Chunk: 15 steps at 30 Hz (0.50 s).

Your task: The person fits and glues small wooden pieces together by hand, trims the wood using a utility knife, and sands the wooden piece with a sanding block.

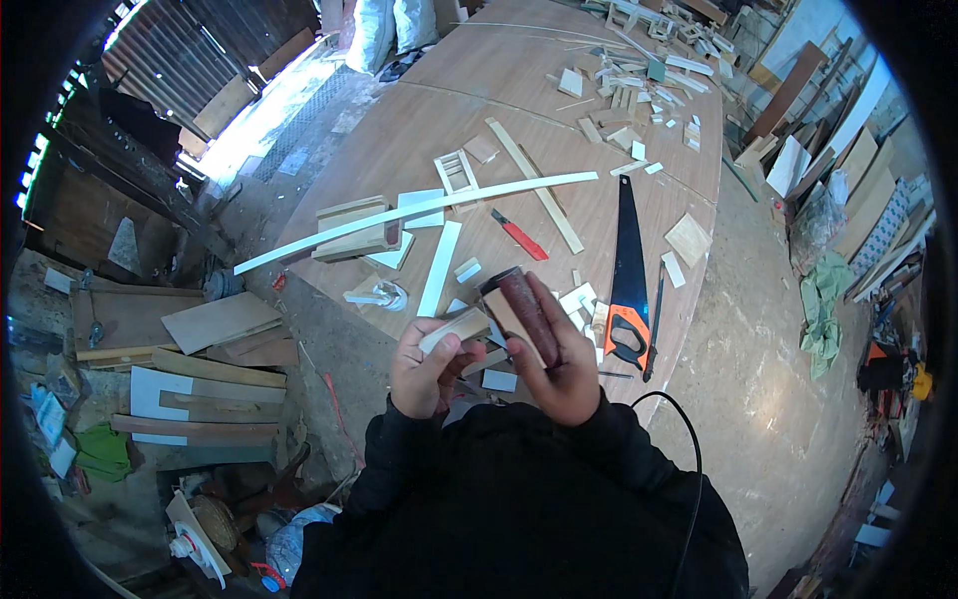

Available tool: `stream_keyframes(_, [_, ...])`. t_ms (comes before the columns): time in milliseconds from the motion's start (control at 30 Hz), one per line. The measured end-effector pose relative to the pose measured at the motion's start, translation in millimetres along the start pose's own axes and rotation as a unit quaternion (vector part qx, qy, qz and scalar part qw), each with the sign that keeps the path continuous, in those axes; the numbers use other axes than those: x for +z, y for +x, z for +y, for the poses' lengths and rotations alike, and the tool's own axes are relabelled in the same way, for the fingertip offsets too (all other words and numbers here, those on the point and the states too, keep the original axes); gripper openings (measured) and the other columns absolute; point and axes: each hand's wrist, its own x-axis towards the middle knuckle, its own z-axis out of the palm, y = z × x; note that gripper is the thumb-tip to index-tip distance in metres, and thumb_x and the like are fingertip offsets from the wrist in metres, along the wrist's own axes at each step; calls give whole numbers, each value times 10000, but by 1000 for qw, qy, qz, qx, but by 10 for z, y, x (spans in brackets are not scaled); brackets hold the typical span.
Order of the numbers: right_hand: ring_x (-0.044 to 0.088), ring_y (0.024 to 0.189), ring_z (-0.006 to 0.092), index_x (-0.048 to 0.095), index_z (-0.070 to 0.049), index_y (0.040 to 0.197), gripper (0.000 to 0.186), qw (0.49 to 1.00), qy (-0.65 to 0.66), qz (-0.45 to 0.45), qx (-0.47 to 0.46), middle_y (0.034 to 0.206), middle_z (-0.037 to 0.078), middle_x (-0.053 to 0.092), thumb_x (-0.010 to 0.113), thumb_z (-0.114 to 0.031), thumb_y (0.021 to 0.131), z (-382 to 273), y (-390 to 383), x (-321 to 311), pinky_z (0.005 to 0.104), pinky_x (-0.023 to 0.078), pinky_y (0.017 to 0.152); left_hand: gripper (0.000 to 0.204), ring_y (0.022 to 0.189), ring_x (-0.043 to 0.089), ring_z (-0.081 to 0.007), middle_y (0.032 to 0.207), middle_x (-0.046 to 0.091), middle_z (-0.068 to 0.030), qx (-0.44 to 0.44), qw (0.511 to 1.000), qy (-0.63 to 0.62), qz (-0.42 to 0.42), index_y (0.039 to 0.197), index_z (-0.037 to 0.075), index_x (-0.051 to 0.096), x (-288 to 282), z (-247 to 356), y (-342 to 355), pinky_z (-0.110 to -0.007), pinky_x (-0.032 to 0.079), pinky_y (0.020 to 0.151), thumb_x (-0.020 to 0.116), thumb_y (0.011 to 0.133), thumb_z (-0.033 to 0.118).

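Observation:
Both my hands are raised over the near edge of the wooden table (399, 120). A small flat piece of pale wood (457, 327) is pinched between the thumb and fingers of my left hand (417, 371). My right hand (567, 367) wraps round a sanding block (531, 307), a wooden block with dark reddish-brown sandpaper about it. The wood piece's end is close to the block's left side; I cannot tell whether they touch. Beyond my hands lie a red utility knife (521, 236) and a small clear container (387, 296). Small offcuts (577, 299) sit beside my right hand.
A handsaw (628, 290) with an orange and black handle lies on the right, next to a thin dark rod (656, 319). A long pale strip (419, 212) spans the table's left side. Scrap wood (639, 90) is heaped at the far end. Boards (215, 399) cover the floor on the left.

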Motion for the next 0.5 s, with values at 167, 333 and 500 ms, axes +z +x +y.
stream_keyframes(167, [619, 1070, 225, 336, 26, 1419, 615, 1000, -11, -3, 13, 1226, 215, 592, 620, -89, 885, -46, 14, 21, 281, 470, 874, 261, 781, 645, -199, 882, 630, -141, 0, 997, 40, -69, 1094, -8, 476, 21, -21, -25, -323, 528, 741, 539, 957, 206])
stream_keyframes(333, [652, 1023, 309, 360, -52, 1425, 647, 985, -74, -139, 69, 1217, 241, 585, 655, -91, 851, 55, 16, -131, 334, 528, 796, 280, 621, 570, -152, 731, 580, -82, -3, 996, 85, -35, 1077, -15, 491, -87, -81, -22, -290, 485, 608, 497, 982, 248])
stream_keyframes(500, [649, 915, 234, 392, -51, 1408, 628, 951, -155, -260, 63, 1241, 197, 586, 659, -84, 840, 268, -28, -303, 293, 509, 726, 223, 550, 501, -122, 706, 553, -59, 114, 991, 10, 71, 1052, -9, 512, -547, -191, 167, -266, 463, 587, 454, 998, 199])
